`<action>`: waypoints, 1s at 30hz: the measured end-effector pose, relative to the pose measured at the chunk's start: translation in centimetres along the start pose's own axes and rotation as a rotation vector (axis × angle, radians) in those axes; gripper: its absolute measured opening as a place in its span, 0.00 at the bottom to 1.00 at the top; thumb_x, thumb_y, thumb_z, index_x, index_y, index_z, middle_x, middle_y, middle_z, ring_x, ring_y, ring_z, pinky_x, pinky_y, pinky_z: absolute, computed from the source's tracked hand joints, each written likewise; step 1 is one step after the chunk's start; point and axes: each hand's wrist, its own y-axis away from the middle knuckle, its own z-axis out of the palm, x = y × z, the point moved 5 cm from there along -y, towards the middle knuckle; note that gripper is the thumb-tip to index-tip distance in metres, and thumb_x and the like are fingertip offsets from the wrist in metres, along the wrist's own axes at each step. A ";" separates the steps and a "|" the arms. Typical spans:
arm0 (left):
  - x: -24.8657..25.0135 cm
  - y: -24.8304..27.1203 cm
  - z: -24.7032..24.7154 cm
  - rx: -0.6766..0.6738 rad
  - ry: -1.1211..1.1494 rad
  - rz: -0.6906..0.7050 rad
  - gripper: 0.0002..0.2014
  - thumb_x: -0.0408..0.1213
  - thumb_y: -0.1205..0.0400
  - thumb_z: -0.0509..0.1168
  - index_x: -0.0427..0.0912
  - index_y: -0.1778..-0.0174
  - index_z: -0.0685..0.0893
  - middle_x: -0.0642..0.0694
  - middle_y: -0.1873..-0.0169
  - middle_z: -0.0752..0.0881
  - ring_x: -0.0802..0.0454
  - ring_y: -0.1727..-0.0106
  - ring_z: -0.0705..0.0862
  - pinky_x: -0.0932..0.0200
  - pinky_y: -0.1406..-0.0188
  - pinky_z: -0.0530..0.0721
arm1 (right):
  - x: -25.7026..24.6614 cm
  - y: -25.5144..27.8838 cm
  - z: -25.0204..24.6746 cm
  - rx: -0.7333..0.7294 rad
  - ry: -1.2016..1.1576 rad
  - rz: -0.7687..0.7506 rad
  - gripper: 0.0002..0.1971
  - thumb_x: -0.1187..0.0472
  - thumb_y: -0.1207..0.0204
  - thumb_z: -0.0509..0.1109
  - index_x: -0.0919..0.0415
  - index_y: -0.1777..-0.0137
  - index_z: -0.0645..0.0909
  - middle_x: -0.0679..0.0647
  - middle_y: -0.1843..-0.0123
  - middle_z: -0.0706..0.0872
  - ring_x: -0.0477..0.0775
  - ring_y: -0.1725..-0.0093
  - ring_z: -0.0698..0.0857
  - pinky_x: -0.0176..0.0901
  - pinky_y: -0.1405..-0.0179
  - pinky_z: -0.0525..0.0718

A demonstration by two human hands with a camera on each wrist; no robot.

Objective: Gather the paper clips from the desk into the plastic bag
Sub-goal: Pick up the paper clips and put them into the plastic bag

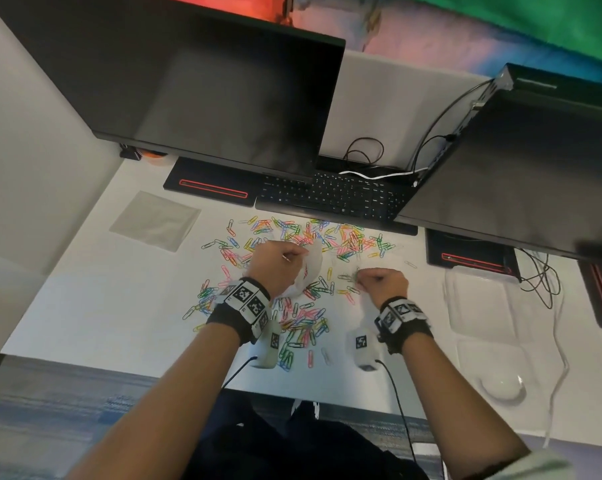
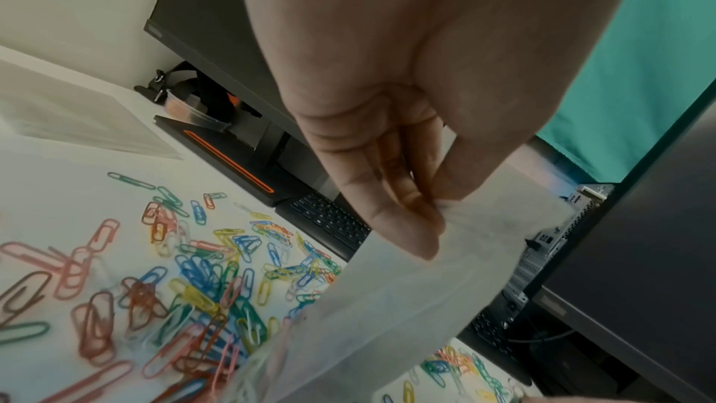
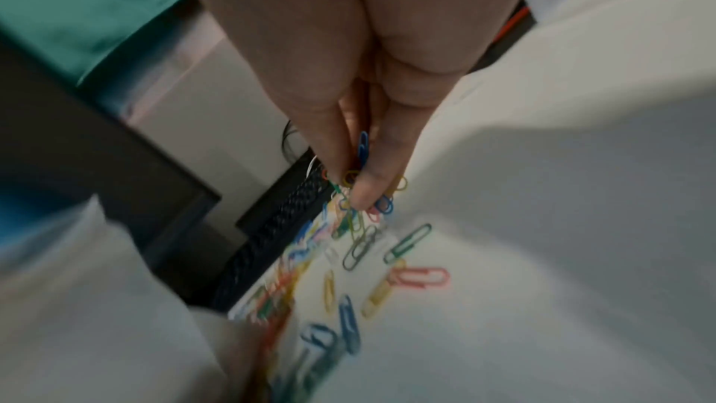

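Several coloured paper clips (image 1: pixel 303 320) (image 2: pixel 201 281) (image 3: pixel 420 277) lie scattered over the white desk (image 1: pixel 119 306). My left hand (image 1: pixel 279 265) (image 2: pixel 403 195) pinches the rim of a clear plastic bag (image 1: pixel 310 268) (image 2: pixel 407 296) and holds it above the clips. To its right, my right hand (image 1: pixel 379 280) (image 3: pixel 360 183) pinches a small bunch of paper clips (image 3: pixel 362 149) just over the desk, a short way from the bag.
Two dark monitors (image 1: pixel 195 84) (image 1: pixel 535 174) overhang the back of the desk above a black keyboard (image 1: pixel 330 195). A second flat plastic bag (image 1: pixel 156 220) lies at the left. A white mouse (image 1: pixel 504 388), clear lids (image 1: pixel 479 299) and cables (image 1: pixel 538 275) sit at the right.
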 end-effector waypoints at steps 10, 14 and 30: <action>0.3 0.5 3.4 -0.092 0.033 -0.046 0.08 0.29 0.18 0.67 0.38 0.48 0.91 0.44 0.64 0.92 0.48 0.67 0.91 0.57 0.64 0.92 | -5.3 4.4 0.7 -0.351 -0.439 -0.141 0.08 0.72 0.23 0.71 0.72 0.46 0.86 0.63 0.52 0.91 0.56 0.53 0.91 0.40 0.49 0.89; 1.0 0.5 4.3 -0.071 0.027 0.008 0.08 0.29 0.19 0.68 0.41 0.52 0.93 0.44 0.67 0.92 0.51 0.69 0.91 0.53 0.61 0.93 | -4.8 4.6 2.6 -0.239 -0.139 -0.314 0.05 0.68 0.25 0.74 0.66 0.51 0.89 0.57 0.56 0.91 0.54 0.57 0.91 0.42 0.50 0.90; 2.7 -1.1 2.6 -0.053 0.029 -0.027 0.08 0.28 0.21 0.69 0.43 0.54 0.92 0.46 0.67 0.92 0.50 0.67 0.92 0.50 0.57 0.93 | -7.6 2.0 -0.7 -0.239 -0.033 -0.394 0.07 0.61 0.21 0.70 0.60 0.47 0.88 0.54 0.51 0.91 0.53 0.54 0.90 0.42 0.54 0.90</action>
